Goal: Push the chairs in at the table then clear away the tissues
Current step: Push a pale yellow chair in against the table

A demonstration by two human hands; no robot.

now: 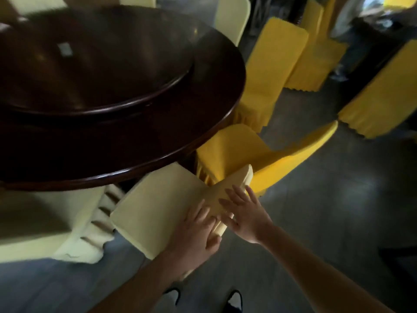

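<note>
Head view: both hands (pixel 222 219) lie flat on the pale chair's (pixel 158 208) backrest.

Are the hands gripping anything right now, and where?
Nothing is gripped. Left hand and right hand lie flat, fingers spread, on the top of the pale chair's backrest.

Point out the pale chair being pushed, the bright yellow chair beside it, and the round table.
pale chair (pixel 158 206), head view, seat
bright yellow chair (pixel 234 147), head view, seat
round table (pixel 140 141), head view, outer rim
</note>
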